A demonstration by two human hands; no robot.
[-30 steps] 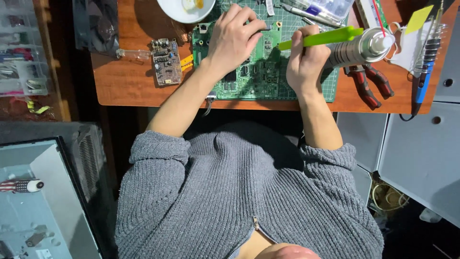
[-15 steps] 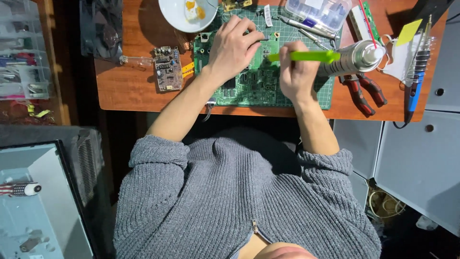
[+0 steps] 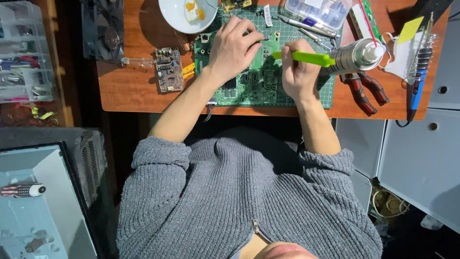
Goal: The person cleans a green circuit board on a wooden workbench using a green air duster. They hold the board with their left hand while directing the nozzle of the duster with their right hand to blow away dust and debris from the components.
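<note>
Left hand (image 3: 232, 48) spread flat, pinning green circuit board (image 3: 249, 72) on cutting mat (image 3: 326, 96), desk centre. Right hand (image 3: 298, 72) fisted round green-handled tool (image 3: 302, 57), tip on board at 12 o'clock. Risk: tool slips, gouges components; elbow knocks spray can (image 3: 352, 56) at 2 o'clock. Count: one small board (image 3: 169, 76) at 10 o'clock, one pliers (image 3: 364, 93), one white dish (image 3: 189, 14).
</note>
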